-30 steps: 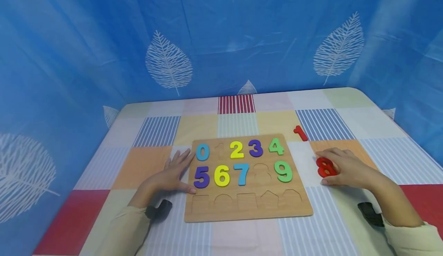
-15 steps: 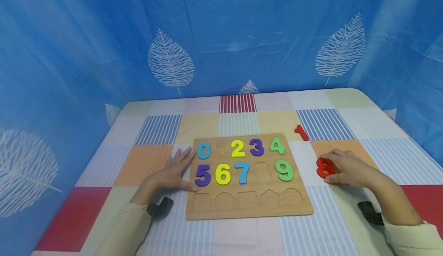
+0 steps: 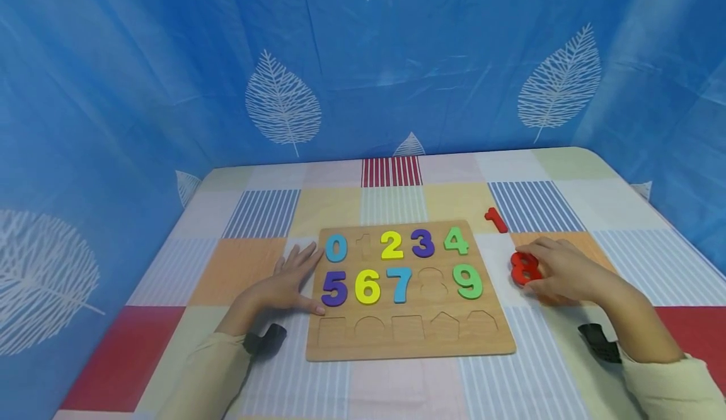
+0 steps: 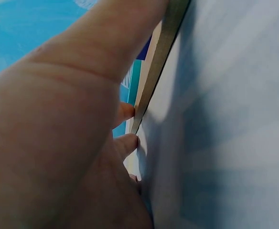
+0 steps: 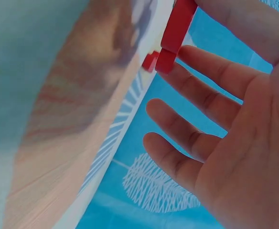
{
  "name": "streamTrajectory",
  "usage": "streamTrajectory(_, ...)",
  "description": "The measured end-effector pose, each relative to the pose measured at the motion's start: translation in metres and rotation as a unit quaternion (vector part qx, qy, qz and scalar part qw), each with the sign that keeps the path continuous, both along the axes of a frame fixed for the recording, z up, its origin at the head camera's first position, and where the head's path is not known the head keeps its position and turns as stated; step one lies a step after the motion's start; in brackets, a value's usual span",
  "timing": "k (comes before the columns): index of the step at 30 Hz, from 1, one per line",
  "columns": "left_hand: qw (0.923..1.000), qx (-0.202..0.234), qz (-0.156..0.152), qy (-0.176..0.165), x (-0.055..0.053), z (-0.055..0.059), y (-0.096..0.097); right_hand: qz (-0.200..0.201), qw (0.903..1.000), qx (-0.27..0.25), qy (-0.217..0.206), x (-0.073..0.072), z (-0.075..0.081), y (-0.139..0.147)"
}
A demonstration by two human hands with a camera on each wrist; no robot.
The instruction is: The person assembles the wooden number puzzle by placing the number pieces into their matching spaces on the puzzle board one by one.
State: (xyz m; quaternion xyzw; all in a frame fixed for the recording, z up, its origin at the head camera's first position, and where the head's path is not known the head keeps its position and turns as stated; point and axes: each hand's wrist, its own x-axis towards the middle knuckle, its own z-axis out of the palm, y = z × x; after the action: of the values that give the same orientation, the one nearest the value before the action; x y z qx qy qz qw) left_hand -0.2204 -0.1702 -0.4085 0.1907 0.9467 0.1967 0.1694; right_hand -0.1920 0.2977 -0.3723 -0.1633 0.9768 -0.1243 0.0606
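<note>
A wooden number puzzle board (image 3: 411, 345) lies on the table with colored numbers in two rows; the outlines for 1 and 8 show bare wood. My left hand (image 3: 283, 286) rests at its left edge, fingers spread, thumb on the board beside the purple 5 (image 3: 334, 289). In the left wrist view, the fingertips (image 4: 126, 143) touch the board's edge. Right of the board, my right hand (image 3: 567, 272) pinches the red number 8 (image 3: 523, 268) between thumb and fingers; the right wrist view shows this 8 (image 5: 177, 26) edge-on. A red number 1 (image 3: 496, 220) lies farther back.
The table has a patchwork cloth (image 3: 405, 385). A blue curtain (image 3: 442, 79) with white leaf prints hangs behind and at the sides. Small black devices (image 3: 600, 343) sit at both wrists.
My right hand has moved slightly left toward the board with the red 8. My left hand keeps its place at the board's edge. The head view has shifted a little.
</note>
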Motion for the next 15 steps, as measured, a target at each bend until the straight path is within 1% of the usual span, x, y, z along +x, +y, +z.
streamTrajectory(12,0.9999,0.011,-0.005,-0.002,0.000,0.001,0.000,0.021,0.9997,0.009,0.001,-0.010,0.011,-0.035)
streamTrajectory(15,0.9999,0.012,-0.004,-0.002,0.001,0.001,-0.001,0.035,0.9994,0.004,0.001,-0.013,0.015,-0.047)
